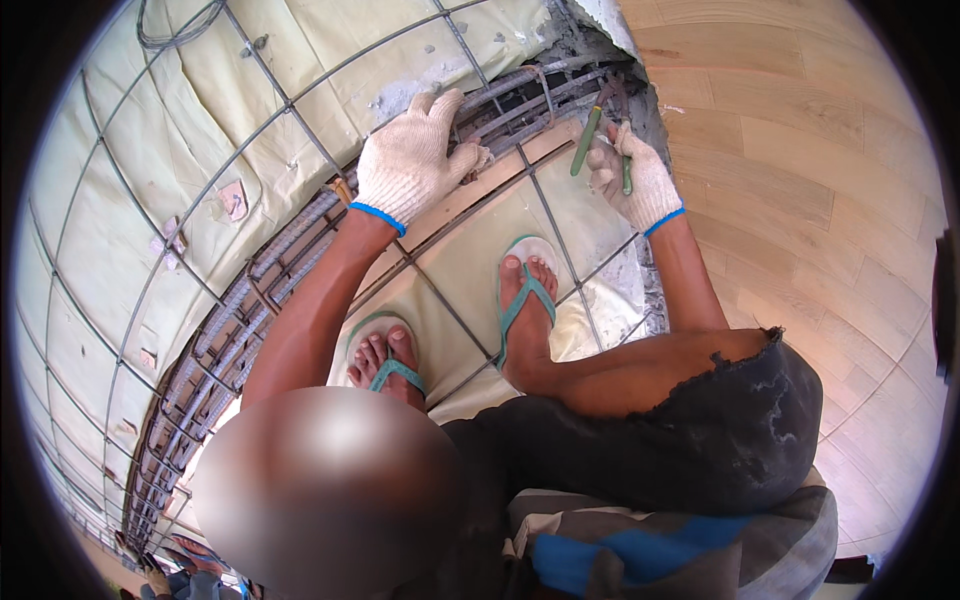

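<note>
My left hand, in a white knit glove with a blue cuff, grips the bundle of steel reinforcing bars at the top middle. My right hand, gloved the same way, holds green-handled pliers whose jaws reach the bars beside a wooden form board. The bars run as a cage down to the lower left. A grid of thin steel bars lies over pale sheeting.
My feet in teal flip-flops stand on the grid bars over pale sheeting. Small concrete spacer blocks sit under the grid at the left. A coil of tie wire lies at the top left. My bent knee in dark shorts fills the lower right.
</note>
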`<state>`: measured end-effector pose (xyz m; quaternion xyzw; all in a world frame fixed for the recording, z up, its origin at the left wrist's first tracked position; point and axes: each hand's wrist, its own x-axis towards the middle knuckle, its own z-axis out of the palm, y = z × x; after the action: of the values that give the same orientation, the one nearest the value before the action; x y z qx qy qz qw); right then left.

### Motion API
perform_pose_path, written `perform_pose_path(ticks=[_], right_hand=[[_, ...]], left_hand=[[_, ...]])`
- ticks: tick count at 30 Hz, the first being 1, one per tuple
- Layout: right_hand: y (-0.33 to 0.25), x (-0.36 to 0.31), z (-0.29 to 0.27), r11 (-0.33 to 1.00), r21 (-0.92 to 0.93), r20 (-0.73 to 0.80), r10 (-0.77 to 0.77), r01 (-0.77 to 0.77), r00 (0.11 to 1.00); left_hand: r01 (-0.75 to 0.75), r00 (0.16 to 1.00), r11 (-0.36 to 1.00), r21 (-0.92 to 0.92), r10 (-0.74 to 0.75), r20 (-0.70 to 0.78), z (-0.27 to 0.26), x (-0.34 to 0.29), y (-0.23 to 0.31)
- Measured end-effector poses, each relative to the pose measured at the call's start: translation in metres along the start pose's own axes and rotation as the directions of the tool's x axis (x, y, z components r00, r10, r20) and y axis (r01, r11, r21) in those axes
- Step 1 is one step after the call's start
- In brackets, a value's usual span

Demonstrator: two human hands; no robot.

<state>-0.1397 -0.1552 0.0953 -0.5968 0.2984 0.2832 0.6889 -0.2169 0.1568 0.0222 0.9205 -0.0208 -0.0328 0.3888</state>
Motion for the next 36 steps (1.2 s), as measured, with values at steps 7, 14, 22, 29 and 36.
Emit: perform_pose_path(ticks=[7,14,22,29,36], right_hand=[[-0.026,0.005,0.019,0.990,0.134,-0.098,0.058,-0.045,0.993],[-0.035,0.004,0.038,0.960,0.256,-0.065,0.131,-0.110,0.989],[-0.025,0.003,0.083,0.970,0.242,-0.219,0.072,-0.018,0.973],[-0.028,0.031,0.066,0.916,0.397,-0.152,0.127,-0.057,0.980],[-0.020,0.025,0.062,0.957,0.289,-0.135,0.075,-0.033,0.988]], left_hand=[[0.020,0.999,1.000,0.024,-0.021,0.041,-0.006,0.004,0.003],[-0.010,1.000,1.000,0.010,0.010,-0.001,0.002,0.004,-0.001],[-0.012,1.000,1.000,-0.007,0.012,-0.009,-0.001,0.004,-0.002],[-0.035,0.999,0.999,-0.018,0.034,-0.034,0.001,0.002,-0.004],[-0.035,0.999,0.999,-0.036,0.034,-0.032,0.000,0.001,-0.005]])
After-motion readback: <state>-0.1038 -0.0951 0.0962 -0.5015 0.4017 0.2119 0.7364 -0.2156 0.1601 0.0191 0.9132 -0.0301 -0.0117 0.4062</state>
